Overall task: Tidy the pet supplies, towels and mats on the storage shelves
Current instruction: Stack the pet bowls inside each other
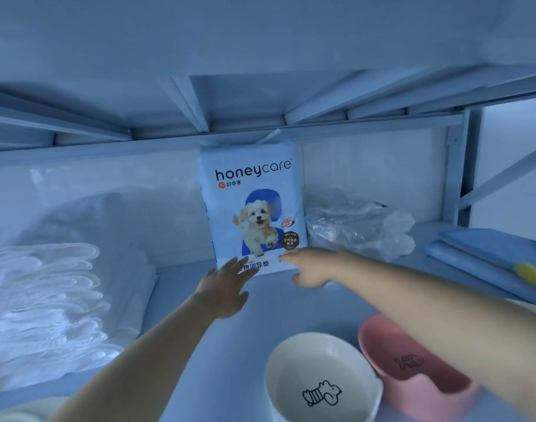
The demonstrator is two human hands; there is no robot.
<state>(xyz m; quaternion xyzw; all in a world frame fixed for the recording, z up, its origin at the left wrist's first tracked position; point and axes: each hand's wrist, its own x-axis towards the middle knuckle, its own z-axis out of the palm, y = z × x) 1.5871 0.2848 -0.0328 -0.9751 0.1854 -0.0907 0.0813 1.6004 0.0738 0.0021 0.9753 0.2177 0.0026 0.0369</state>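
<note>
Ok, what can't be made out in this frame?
All in the head view:
The lower print on the white-and-blue honeycare pad pack is covered by the left hand and right hand; whether the right hand grips is unclear.
Part of the pink round bowl is behind the right forearm.
The yellow object is cut by the right edge.
The crumpled clear plastic bag has unreadable contents.

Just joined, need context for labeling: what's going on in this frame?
A person reaches into a storage shelf with both hands toward a honeycare pad pack standing upright at the back. The left hand has straight fingers at its lower front; the right hand is at its lower right corner. Neither clearly grips it. White pads are stacked to the left, a crumpled plastic bag and folded blue mats lie to the right, and a white bowl and a pink bowl sit in front.
</note>
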